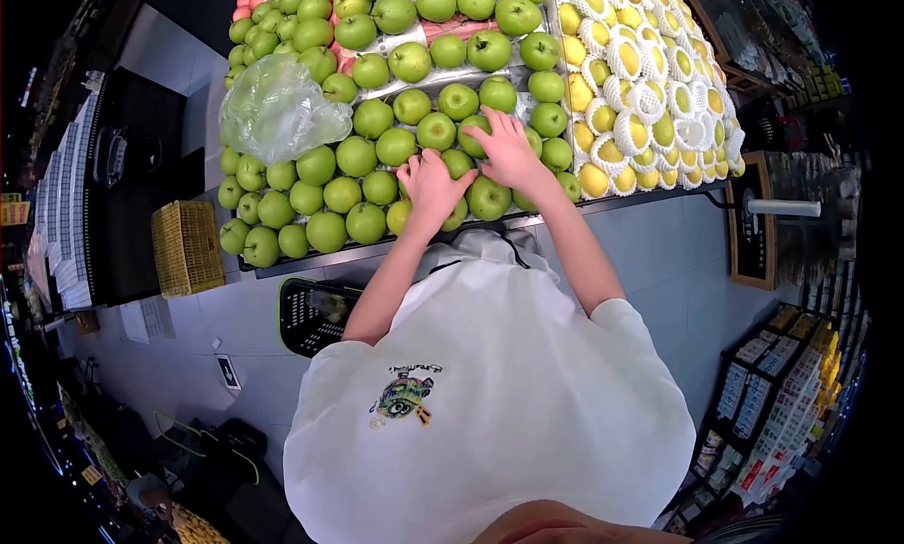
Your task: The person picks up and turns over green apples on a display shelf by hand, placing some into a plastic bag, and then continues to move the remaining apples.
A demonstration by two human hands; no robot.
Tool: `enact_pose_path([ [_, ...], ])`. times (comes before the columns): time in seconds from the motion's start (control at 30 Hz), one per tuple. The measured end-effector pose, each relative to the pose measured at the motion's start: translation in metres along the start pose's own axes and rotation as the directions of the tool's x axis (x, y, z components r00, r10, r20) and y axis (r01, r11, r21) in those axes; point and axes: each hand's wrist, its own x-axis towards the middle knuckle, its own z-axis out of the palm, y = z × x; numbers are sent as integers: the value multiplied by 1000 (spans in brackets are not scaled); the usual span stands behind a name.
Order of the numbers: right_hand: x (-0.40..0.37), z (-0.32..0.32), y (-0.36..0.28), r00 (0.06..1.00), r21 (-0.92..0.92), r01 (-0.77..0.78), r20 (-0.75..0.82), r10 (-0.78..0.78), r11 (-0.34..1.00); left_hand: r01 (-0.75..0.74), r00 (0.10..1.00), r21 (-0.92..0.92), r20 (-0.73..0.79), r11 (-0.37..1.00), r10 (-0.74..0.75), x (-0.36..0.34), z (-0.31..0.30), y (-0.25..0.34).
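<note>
Green apples (316, 165) lie in rows on a sloping display in front of me. My left hand (435, 192) reaches into the front rows, its fingers bent and its thumb to the right, around a green apple (457, 163). Just to the right and a little farther in, my right hand (509, 150) has its thumb and fingers about another green apple (473, 134). Both apples still sit among their neighbours, and the hands partly cover them. A crumpled clear plastic bag (282, 109) rests on the apples at the left.
Yellow fruit in white foam nets (625, 56) fills the display's right side. A black shopping basket (311, 316) stands on the floor at my left, below the display edge. Farther left is a yellow wicker basket (186, 249). A stocked shelf (767, 403) stands at the lower right.
</note>
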Motion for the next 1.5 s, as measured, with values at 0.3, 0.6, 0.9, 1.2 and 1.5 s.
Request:
enact_pose_path([
  [0.3,21,-6,21,991,240,-82,123,54,967,1,999,-102,-46,995,-5,2,0,-7],
  [0.6,-1,11,43,999,375,-23,-26,35,927,-6,1000,-183,-16,983,3,2,0,-16],
  [0.9,-15,18,37,986,151,24,-165,1,988,-9,1000,-220,12,975,12,6,-1,-26],
  [1.2,-24,-1,22,985,63,115,-138,-105,991,87,993,-465,113,881,-39,15,-3,-39],
  [1.5,-12,-1,0,975,243,216,-109,-195,946,377,926,-823,348,424,-148,29,-15,-36],
])
